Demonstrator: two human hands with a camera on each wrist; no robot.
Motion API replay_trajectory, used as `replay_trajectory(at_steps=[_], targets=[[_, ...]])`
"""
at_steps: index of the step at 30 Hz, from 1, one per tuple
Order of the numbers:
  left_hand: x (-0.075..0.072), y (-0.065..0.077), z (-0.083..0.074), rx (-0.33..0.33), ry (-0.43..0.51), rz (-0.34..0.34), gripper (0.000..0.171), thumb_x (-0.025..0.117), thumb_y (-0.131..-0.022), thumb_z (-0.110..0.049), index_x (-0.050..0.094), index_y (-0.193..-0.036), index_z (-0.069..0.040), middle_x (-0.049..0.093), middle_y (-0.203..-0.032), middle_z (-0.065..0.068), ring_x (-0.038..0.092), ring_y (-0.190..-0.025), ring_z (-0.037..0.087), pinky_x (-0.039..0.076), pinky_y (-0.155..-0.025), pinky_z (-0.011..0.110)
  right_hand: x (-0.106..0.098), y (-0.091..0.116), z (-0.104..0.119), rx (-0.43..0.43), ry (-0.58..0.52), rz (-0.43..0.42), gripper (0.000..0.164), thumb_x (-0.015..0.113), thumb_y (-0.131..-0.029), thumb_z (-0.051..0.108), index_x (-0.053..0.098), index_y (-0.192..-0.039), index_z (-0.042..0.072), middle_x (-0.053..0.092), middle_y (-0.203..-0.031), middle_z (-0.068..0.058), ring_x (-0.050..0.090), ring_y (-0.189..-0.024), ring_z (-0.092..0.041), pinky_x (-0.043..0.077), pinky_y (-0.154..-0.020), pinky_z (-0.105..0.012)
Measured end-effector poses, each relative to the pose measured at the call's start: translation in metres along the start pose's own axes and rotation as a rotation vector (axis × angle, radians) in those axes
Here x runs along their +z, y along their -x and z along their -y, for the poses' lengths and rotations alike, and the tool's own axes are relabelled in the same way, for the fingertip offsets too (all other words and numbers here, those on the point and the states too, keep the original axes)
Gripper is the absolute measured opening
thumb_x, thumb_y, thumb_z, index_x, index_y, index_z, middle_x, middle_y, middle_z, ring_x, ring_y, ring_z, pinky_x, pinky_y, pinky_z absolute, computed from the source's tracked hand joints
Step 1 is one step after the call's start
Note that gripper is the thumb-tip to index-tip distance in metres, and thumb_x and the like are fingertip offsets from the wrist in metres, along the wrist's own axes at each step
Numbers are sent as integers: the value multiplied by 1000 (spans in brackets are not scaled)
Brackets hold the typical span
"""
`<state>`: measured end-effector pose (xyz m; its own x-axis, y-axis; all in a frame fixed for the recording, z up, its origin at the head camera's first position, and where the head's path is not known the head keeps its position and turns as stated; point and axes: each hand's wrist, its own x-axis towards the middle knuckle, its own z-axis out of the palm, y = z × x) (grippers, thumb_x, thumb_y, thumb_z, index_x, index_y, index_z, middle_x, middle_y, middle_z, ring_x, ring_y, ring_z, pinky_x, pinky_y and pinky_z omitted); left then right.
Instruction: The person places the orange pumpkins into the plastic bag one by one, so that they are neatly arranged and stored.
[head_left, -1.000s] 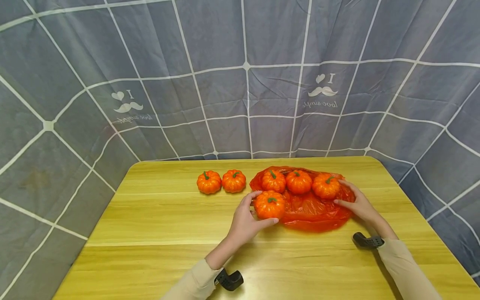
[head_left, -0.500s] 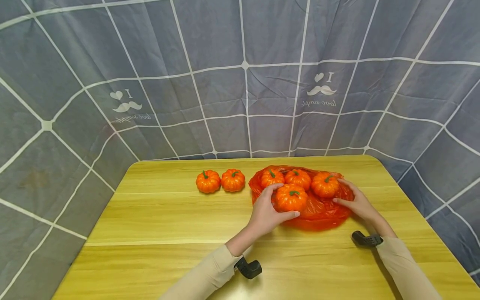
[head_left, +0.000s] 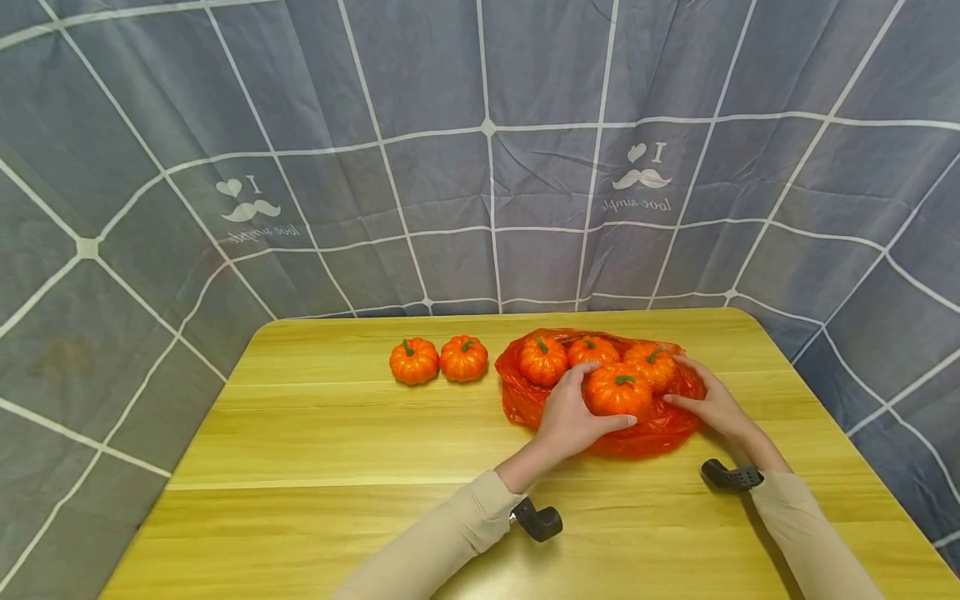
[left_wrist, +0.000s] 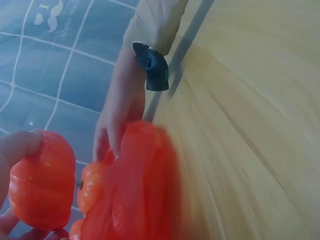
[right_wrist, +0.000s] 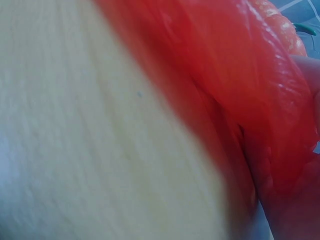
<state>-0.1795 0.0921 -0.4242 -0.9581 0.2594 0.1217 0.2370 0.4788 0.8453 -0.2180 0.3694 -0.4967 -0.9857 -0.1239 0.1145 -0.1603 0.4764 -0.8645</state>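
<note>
Toward the left of the wooden table (head_left: pixel 300 442), two orange pumpkins (head_left: pixel 414 362) side by side, then a red plastic bag (head_left: pixel 643 440) with three more pumpkins (head_left: pixel 543 361) in it. Above the bag, another pumpkin (head_left: pixel 618 395) gripped between thumb and curved fingers of the left hand (head_left: pixel 572 414). At the bag's right edge, the right hand (head_left: pixel 716 408), thumb and fingers apart, touching it; cannot tell whether pinching any plastic.

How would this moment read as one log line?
left hand: holds pumpkin above red bag | right hand: holds bag's right side | three other pumpkins: in or on bag | pumpkin pair: on table
</note>
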Motion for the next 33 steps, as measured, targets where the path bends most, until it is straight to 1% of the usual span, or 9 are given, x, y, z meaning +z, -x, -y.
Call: replay_trajectory(at_steps=[8, 13, 15, 17, 19, 21, 24, 30, 33], targets=[[23, -9, -3, -30, -15, 37, 78, 86, -68, -40, 48, -133, -19, 56, -132, 0, 54, -120, 17, 45, -99, 33, -1, 0, -1, -18, 8, 4, 69, 67, -87, 7, 31, -144, -3, 26, -149, -31, 20, -135, -49, 20, -97, -2], [35, -11, -3, -58, -32, 46, 77, 87, -66, -39, 49, -131, -21, 58, -129, -1, 55, -118, 16, 45, -97, 30, -2, -1, -1, -17, 21, 17, 64, 63, -91, 9, 30, -145, -3, 24, -150, -31, 17, -137, -49, 18, -118, -34], [39, -11, -3, -69, -35, 48, 77, 88, -65, -38, 50, -130, -22, 58, -129, -2, 55, -118, 15, 45, -97, 30, -2, -1, 0, -13, 17, 17, 63, 62, -92, 11, 30, -145, -3, 23, -150, -32, 16, -137, -50, 15, -117, -52], [43, -11, -3, -77, -39, 50, 76, 88, -65, -37, 50, -129, -22, 58, -128, -3, 55, -118, 15, 45, -97, 30, -2, -2, 0, -8, 11, 16, 61, 60, -93, 12, 30, -144, -4, 23, -150, -32, 16, -137, -51, 13, -115, -59], [46, -12, -2, -81, -47, 50, 76, 88, -65, -37, 50, -129, -23, 58, -128, -3, 55, -118, 16, 45, -96, 31, -3, -2, 0, -2, 4, 15, 61, 60, -94, 13, 30, -145, -4, 23, -150, -31, 16, -137, -51, 15, -117, -51], [49, -11, 0, -83, -56, 49, 75, 88, -65, -37, 50, -128, -23, 59, -128, -3, 56, -117, 16, 45, -96, 31, -3, -2, 0, 2, -1, 14, 61, 59, -95, 14, 30, -145, -4, 23, -151, -31, 17, -137, -50, 20, -117, -29], [52, -11, 1, -82, -65, 48, 75, 88, -65, -37, 49, -128, -24, 59, -128, -3, 56, -117, 16, 45, -95, 31, -3, -2, 0, -1, -8, 15, 60, 58, -95, 14, 29, -145, -4, 23, -151, -31, 18, -136, -50, 22, -96, 0], [59, -11, 5, -83, -61, 46, 75, 87, -66, -37, 48, -128, -24, 59, -129, -5, 57, -117, 15, 45, -94, 31, -1, -2, -1, -17, -23, 12, 59, 57, -96, 14, 30, -145, -4, 23, -150, -31, 19, -135, -48, 22, -88, 5], [61, -12, 7, -85, -68, 56, 75, 87, -66, -38, 48, -129, -25, 58, -130, -5, 56, -118, 16, 45, -95, 32, -1, -2, -1, -16, -35, 8, 58, 56, -97, 15, 30, -145, -2, 23, -150, -31, 23, -140, -28, 24, -89, 5]])
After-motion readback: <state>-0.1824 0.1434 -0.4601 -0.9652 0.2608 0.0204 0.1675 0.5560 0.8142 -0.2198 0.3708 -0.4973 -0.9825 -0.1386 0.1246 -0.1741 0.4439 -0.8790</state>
